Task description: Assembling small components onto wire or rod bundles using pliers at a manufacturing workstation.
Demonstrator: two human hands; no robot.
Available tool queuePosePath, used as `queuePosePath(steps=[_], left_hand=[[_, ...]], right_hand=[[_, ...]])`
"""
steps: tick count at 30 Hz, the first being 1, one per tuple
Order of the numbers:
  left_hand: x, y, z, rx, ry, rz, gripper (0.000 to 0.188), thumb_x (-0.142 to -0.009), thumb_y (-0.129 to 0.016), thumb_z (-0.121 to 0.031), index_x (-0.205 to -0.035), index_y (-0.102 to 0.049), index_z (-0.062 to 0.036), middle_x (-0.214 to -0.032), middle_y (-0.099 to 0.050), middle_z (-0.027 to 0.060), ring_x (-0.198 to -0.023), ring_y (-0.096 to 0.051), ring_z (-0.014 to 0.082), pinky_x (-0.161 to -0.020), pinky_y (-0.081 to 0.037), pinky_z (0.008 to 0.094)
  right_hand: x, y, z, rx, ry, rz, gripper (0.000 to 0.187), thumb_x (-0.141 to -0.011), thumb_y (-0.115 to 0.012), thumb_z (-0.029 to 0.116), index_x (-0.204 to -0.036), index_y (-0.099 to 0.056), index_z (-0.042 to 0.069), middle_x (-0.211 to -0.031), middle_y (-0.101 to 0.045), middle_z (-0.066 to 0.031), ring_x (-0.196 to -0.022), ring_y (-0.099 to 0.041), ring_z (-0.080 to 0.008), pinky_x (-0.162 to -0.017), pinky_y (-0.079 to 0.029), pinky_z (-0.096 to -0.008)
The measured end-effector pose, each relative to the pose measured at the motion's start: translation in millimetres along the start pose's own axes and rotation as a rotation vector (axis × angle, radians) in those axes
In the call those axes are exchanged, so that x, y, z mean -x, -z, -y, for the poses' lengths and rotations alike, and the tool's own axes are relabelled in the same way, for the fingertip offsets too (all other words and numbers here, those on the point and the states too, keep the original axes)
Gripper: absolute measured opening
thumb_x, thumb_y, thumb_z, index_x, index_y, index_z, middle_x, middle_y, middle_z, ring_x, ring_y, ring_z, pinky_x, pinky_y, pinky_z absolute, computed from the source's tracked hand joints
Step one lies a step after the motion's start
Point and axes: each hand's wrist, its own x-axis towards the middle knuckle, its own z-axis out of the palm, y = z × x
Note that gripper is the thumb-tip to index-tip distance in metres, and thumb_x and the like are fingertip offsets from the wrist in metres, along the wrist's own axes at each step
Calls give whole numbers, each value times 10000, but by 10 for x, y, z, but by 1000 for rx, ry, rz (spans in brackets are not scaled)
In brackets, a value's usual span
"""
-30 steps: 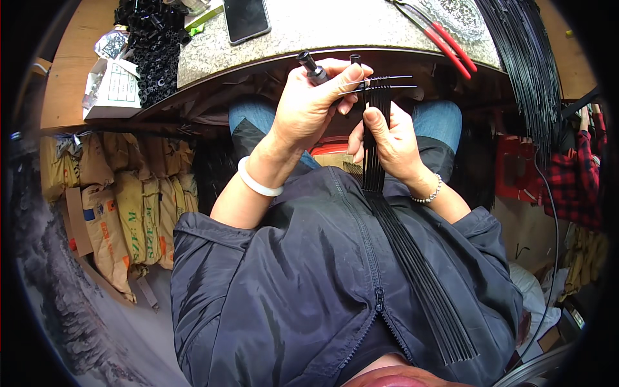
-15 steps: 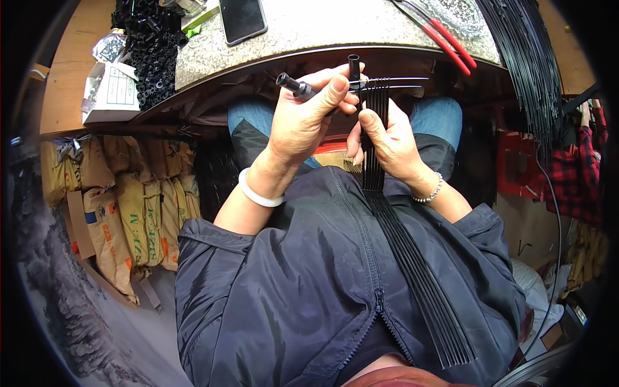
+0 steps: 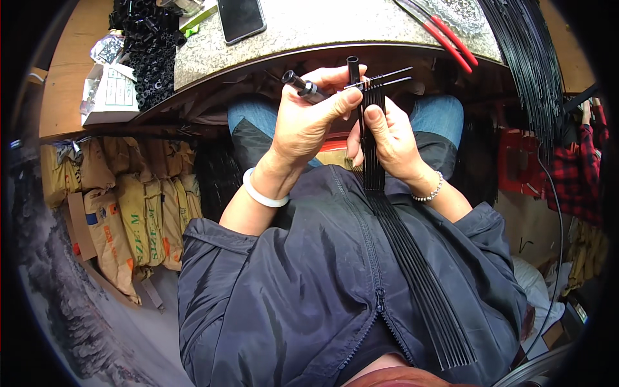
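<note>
Slender black rods in a flat bundle [image 3: 422, 277] are below the near edge of the speckled pale stone tabletop [image 3: 309, 29], in front of the person, and their lower length lies on the dark jacket [image 3: 277, 277]. At the upper ends, 2 thin silver wires [image 3: 401, 71] cross the rods.

Of the hands, the left hand [image 3: 309, 119] is partly curled around a short, dark cylindrical piece [image 3: 303, 87], which tilts toward the tabletop. Its thumb presses near the wires, and a narrow black tube [image 3: 353, 69] stands upright at its fingertips, just beside the rods. The right hand [image 3: 392, 138] is closed loosely on the bundle, with the thumb in front; I cannot tell exactly how its fingers lie behind.

On the tabletop, a dark rectangular phone [image 3: 241, 19] lies toward its left side, and pliers with red handles [image 3: 454, 40] toward its right, passing over the near edge. Many small black tubular pieces [image 3: 148, 58] and an open white carton [image 3: 119, 90] are beside its left end.
</note>
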Motion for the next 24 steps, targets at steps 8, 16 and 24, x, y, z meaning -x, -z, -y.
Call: queuePosePath(steps=[8, 16, 24], left_hand=[[-76, 90, 38, 199, 166, 17, 285, -810, -688, -37, -1084, -622, 9, -882, -663, 58, -710, -570, 82, -621, -474, 195], [-96, 183, 37, 148, 220, 131, 152, -810, -703, -70, -947, -655, -27, -764, -628, 30, -603, -502, 70, -539, -412, 187], [-168, 194, 70, 124, 237, 117, 159, -826, -686, -83, -950, -644, 8, -751, -618, 35, -575, -475, 64, -529, -411, 199]], right_hand=[[-15, -6, 19, 25, -55, -1, 520, -937, -376, 512, -1049, -447, 10, -580, -578, -102, -431, -543, -123, -421, -442, -203], [-55, 77, 43, 27, -95, 94, 625, -925, -294, 583, -1002, -479, -9, -579, -577, -99, -431, -545, -125, -416, -444, -206], [-51, 105, -42, 29, -90, 61, 683, -902, -256, 634, -929, -505, -1, -573, -582, -106, -435, -553, -132, -406, -452, -217]])
